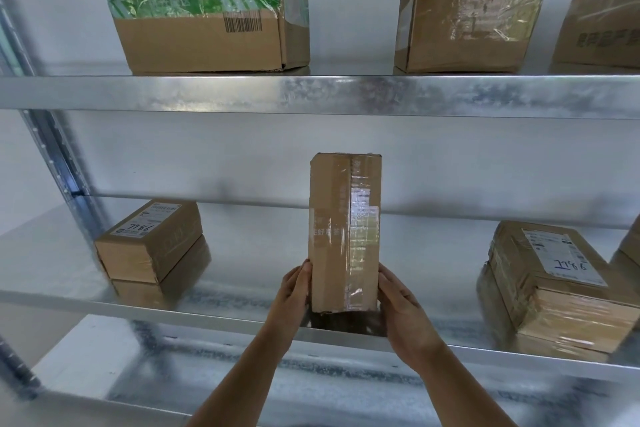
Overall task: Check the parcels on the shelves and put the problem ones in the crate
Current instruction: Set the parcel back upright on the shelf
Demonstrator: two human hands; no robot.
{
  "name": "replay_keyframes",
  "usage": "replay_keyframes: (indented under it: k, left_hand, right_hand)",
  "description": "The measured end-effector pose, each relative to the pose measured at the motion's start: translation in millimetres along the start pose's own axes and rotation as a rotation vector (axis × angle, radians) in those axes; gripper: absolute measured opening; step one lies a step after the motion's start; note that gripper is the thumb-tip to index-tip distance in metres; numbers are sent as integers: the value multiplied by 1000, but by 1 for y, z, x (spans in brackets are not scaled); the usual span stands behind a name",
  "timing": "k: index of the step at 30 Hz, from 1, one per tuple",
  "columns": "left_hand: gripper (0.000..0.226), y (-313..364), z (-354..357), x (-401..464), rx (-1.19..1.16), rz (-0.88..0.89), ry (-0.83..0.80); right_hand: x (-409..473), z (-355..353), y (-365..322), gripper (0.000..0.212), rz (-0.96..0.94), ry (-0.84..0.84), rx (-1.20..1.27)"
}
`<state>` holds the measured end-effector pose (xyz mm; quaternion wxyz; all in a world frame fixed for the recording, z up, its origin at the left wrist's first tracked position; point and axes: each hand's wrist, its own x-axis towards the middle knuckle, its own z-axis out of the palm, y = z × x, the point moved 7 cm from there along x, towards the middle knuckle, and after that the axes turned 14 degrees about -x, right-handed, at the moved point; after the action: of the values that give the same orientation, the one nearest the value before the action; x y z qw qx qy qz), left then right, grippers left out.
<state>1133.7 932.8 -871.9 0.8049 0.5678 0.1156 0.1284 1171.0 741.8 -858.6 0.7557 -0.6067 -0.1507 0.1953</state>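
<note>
A tall, narrow cardboard parcel [344, 232] wrapped in clear tape stands upright near the front edge of the middle metal shelf [242, 308]. My left hand [294, 291] grips its lower left side. My right hand [398, 302] grips its lower right side. The parcel's taped face points at me, and its far side is hidden. No crate is in view.
On the same shelf a labelled parcel stack [152, 246] sits at the left, and a taped, labelled parcel [554, 284] at the right. The upper shelf [311, 94] carries a green-taped box [204, 7], a brown box [471, 14] and another at the right edge [602, 10].
</note>
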Motion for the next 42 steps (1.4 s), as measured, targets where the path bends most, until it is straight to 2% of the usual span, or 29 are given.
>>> replay_keyframes:
  k: [2, 9, 23, 26, 31, 36, 42]
  left_hand:
    - [47, 2, 4, 0, 18, -25, -29]
    - [49, -3, 6, 2, 49, -81, -76]
    - [47, -2, 4, 1, 20, -116, -65]
    - [49, 6, 1, -2, 28, -156, -33]
    - [57, 38, 3, 8, 111, -213, -16]
    - [54, 63, 12, 4, 74, -346, -13]
    - [47, 88, 24, -1, -47, -192, -13]
  right_hand:
    - [3, -1, 3, 40, 9, 6, 0]
    - [5, 1, 4, 43, -7, -9, -40]
    - [5, -1, 1, 38, 19, 16, -67]
    - [12, -2, -12, 37, 57, 59, -198]
    - [23, -10, -32, 44, 264, 63, -523]
    - [25, -8, -56, 53, 325, 97, -560]
    - [23, 1, -87, 53, 252, 84, -556]
